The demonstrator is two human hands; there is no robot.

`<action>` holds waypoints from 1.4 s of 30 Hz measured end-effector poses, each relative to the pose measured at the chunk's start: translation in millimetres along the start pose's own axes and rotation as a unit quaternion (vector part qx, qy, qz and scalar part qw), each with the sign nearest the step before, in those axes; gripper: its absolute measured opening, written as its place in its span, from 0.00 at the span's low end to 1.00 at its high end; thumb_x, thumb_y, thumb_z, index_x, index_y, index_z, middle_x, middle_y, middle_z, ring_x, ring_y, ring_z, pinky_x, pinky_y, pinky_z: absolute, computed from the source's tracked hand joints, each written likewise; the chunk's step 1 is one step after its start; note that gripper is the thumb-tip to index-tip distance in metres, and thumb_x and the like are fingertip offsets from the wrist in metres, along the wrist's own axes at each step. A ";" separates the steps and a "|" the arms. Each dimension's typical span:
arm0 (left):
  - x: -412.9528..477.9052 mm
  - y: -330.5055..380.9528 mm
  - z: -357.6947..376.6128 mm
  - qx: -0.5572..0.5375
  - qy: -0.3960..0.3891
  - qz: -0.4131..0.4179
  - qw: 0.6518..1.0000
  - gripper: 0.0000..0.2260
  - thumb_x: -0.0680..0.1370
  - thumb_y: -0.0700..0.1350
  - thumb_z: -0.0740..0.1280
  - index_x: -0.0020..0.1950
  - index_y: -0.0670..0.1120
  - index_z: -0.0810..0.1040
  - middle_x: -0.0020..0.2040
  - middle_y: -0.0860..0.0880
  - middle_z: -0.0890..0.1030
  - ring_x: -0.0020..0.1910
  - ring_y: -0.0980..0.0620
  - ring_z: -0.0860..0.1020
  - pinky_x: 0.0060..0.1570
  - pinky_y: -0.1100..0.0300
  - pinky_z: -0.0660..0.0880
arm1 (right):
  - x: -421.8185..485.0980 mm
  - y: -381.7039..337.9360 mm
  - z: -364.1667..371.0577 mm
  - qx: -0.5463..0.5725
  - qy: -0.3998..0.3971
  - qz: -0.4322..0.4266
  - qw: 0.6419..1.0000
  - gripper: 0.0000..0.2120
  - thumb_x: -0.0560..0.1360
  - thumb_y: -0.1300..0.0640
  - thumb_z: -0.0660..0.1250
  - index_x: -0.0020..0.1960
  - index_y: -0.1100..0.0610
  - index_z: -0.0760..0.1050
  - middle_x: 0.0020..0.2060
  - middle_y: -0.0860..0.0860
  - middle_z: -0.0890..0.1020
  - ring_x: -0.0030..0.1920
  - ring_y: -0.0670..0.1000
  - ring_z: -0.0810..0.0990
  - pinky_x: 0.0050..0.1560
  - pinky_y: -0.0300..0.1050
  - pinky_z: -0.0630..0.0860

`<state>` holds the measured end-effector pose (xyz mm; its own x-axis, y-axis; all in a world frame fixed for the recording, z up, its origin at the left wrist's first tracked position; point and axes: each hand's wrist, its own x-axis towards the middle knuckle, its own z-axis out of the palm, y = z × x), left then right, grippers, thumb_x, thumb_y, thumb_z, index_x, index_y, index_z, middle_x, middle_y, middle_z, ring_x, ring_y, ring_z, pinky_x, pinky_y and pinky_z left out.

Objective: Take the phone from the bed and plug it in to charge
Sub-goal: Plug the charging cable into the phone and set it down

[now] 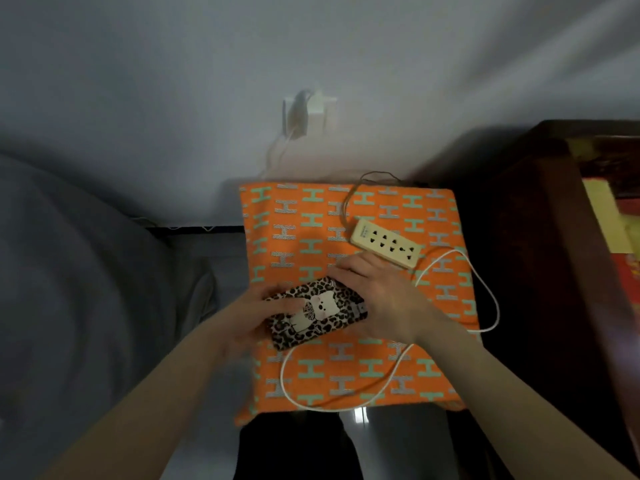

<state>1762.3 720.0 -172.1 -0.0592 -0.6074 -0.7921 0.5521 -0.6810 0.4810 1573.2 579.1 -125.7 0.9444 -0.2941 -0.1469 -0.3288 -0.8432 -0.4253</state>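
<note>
the phone (313, 312), in a leopard-print case with a white cartoon animal, is held just above the middle of the orange cloth (349, 368) that covers a small stand. it is gripped at its left end by the left hand (258, 315), fingers curled around the case. its right end is met by the right hand (384, 299), where a plug tip is seen; the pinch itself cannot be made out. a white cable (491, 299) is looped across the cloth's right and near edges. a cream power strip (386, 242) is seen lying towards the far right corner.
</note>
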 end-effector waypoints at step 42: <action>-24.8 20.8 81.0 -0.456 0.109 0.077 0.880 0.20 0.76 0.31 0.60 0.69 0.37 0.68 0.64 0.37 0.77 0.57 0.43 0.78 0.34 0.53 0.81 | -31.2 -88.5 3.6 0.433 0.219 0.367 0.794 0.08 0.74 0.54 0.69 0.37 0.46 0.83 0.30 0.41 0.83 0.32 0.42 0.79 0.32 0.33 0.73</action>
<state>1707.9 687.8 -112.0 0.1811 -0.5033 -0.8449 0.9832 0.0735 0.1670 1572.9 664.5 -86.7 0.3458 -0.8517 -0.3938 -0.4870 0.1958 -0.8512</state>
